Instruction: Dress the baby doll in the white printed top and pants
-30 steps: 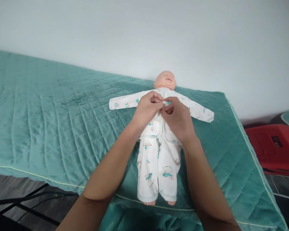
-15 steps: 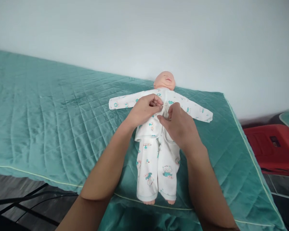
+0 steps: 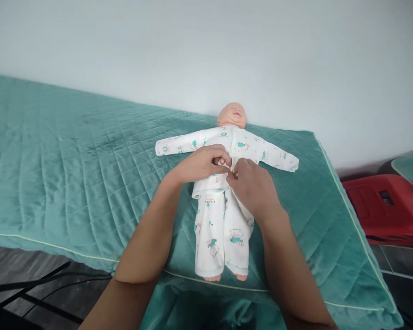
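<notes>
A baby doll [image 3: 232,115] lies on its back with its head toward the wall, dressed in a white printed top [image 3: 209,137] and matching trousers [image 3: 209,238]. My left hand [image 3: 208,161] pinches the front edge of the top at the belly. Close beside it, my right hand [image 3: 251,183] is closed on the other edge of the opening, fingertips nearly meeting the left ones. Whatever fastener lies between the fingertips is hidden. Both sleeves stretch out sideways, and the feet show below the trouser cuffs.
The doll lies on a green quilted cover [image 3: 72,183] with pale piping along its edge. A white wall [image 3: 192,50] rises behind. At the right stands a red plastic stool [image 3: 388,206]. Black metal bars [image 3: 37,284] show at lower left.
Both hands have moved down the front of the top, from chest to belly. My right fingers have closed in toward the left ones. The view has shifted slightly.
</notes>
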The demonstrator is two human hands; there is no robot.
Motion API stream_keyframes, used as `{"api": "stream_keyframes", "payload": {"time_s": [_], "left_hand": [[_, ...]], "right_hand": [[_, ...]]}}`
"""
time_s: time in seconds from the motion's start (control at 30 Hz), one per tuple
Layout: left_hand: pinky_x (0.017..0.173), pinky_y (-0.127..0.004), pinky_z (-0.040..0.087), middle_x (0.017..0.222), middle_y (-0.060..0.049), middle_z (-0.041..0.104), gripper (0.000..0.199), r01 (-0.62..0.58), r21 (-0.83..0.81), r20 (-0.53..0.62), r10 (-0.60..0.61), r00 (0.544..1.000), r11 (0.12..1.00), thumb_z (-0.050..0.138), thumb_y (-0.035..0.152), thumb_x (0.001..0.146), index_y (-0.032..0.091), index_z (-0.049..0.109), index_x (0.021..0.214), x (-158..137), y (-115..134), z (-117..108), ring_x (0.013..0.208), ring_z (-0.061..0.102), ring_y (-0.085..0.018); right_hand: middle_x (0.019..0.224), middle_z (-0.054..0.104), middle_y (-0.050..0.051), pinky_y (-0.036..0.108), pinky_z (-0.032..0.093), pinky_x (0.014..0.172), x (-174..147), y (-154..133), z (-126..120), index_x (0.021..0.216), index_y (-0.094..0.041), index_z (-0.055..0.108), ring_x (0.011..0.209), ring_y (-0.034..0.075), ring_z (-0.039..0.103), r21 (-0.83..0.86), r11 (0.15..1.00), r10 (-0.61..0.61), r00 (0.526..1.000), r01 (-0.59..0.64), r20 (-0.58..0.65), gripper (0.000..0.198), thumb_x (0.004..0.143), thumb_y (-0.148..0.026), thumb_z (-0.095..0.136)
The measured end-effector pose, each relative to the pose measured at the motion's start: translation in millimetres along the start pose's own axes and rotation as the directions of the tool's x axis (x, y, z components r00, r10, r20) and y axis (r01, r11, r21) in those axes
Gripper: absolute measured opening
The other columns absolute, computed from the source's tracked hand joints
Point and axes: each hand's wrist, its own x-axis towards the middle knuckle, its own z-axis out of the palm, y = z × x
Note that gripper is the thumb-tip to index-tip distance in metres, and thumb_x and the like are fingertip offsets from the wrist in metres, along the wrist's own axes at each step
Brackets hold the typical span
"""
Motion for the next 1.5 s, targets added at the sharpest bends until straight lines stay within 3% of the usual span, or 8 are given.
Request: {"api": "stream_keyframes", "payload": {"time_s": [0.33, 0.47, 0.6, 0.7, 0.8, 1.03, 1.27, 1.5], "left_hand": [[0.063, -0.023, 0.039, 0.074, -0.001, 0.057, 0.026, 0.111, -0.365, -0.015, -0.125, 0.992, 0.924, 0.072, 0.04, 0.081, 0.015, 0.065, 0.085, -4.0, -14.2, -7.3, 0.067, 0.05, -0.01], [0.067, -0.023, 0.042, 0.077, -0.001, 0.06, 0.027, 0.085, -0.444, -0.057, -0.123, 0.991, 0.892, 0.076, 0.038, 0.078, 0.014, 0.065, 0.085, -4.5, -18.7, -7.8, 0.071, 0.053, -0.011], [0.065, -0.023, 0.043, 0.077, -0.003, 0.063, 0.027, 0.107, -0.39, -0.003, -0.118, 0.993, 0.915, 0.073, 0.04, 0.081, 0.014, 0.068, 0.089, -5.2, -15.6, -9.2, 0.071, 0.056, -0.011], [0.062, -0.022, 0.042, 0.077, -0.003, 0.064, 0.027, 0.108, -0.33, 0.003, -0.113, 0.994, 0.938, 0.072, 0.04, 0.082, 0.014, 0.069, 0.089, -5.2, -8.9, -8.2, 0.069, 0.056, -0.011], [0.059, -0.021, 0.041, 0.075, -0.002, 0.064, 0.026, 0.092, -0.314, -0.004, -0.098, 0.995, 0.945, 0.071, 0.039, 0.083, 0.014, 0.069, 0.088, -4.8, -1.1, -4.6, 0.066, 0.054, -0.009], [0.061, -0.021, 0.048, 0.07, -0.001, 0.065, 0.026, 0.09, -0.478, -0.019, -0.113, 0.993, 0.874, 0.076, 0.037, 0.079, 0.013, 0.069, 0.086, -3.3, 6.2, 2.3, 0.064, 0.058, -0.009], [0.068, -0.023, 0.052, 0.078, -0.005, 0.071, 0.027, 0.109, -0.532, 0.054, -0.095, 0.994, 0.84, 0.078, 0.036, 0.078, 0.012, 0.073, 0.091, -3.4, 3.1, 2.8, 0.071, 0.063, -0.011], [0.066, -0.023, 0.052, 0.074, -0.004, 0.07, 0.024, 0.084, -0.544, 0.017, -0.09, 0.996, 0.835, 0.079, 0.034, 0.077, 0.012, 0.073, 0.087, -3.3, -1.3, 5.0, 0.068, 0.063, -0.011]], "right_hand": [[0.101, 0.062, 0.012, 0.029, 0.025, 0.055, 2.5, -11.6, 11.9, 0.101, -0.014, 0.051, 0.074, 0.02, 0.062, -0.021, 0.994, 0.107, 0.99, -0.109, -0.095, 0.02, 0.099, -0.033, 0.046], [0.092, 0.064, 0.01, 0.03, 0.024, 0.058, 6.2, -2.0, 8.0, 0.089, -0.017, 0.052, 0.072, 0.019, 0.058, 0.01, 0.997, 0.073, 0.993, -0.073, -0.089, 0.013, 0.095, -0.026, 0.046], [0.067, 0.059, 0.002, 0.029, 0.026, 0.058, 10.9, 18.7, -3.6, 0.067, -0.02, 0.046, 0.062, 0.014, 0.049, 0.219, 0.975, -0.023, 1.0, 0.022, 0.001, 0.022, 0.088, -0.023, 0.052], [0.057, 0.055, -0.002, 0.027, 0.031, 0.057, 14.6, 37.7, -11.1, 0.061, -0.02, 0.045, 0.056, 0.011, 0.047, 0.507, 0.862, -0.086, 0.991, 0.02, 0.107, 0.031, 0.09, -0.028, 0.054], [0.055, 0.056, -0.003, 0.025, 0.036, 0.056, 17.8, 51.3, -10.7, 0.064, -0.02, 0.05, 0.053, 0.01, 0.049, 0.751, 0.66, -0.175, 0.968, -0.018, 0.177, 0.035, 0.093, -0.038, 0.055], [0.051, 0.055, -0.005, 0.022, 0.033, 0.047, 19.6, 38.9, 3.3, 0.071, -0.02, 0.059, 0.045, 0.008, 0.045, 0.963, 0.27, -0.166, 0.985, 0.003, 0.044, 0.03, 0.089, -0.044, 0.065], [0.051, 0.059, -0.003, 0.02, 0.035, 0.045, 16.9, 38.2, 6.1, 0.072, -0.019, 0.061, 0.045, 0.008, 0.048, 0.957, 0.286, -0.186, 0.977, -0.053, 0.109, 0.031, 0.09, -0.044, 0.065], [0.053, 0.063, 0.0, 0.02, 0.041, 0.046, 14.6, 39.2, 8.8, 0.069, -0.018, 0.06, 0.045, 0.008, 0.053, 0.946, 0.321, -0.158, 0.982, -0.044, 0.1, 0.035, 0.091, -0.045, 0.064]]}}
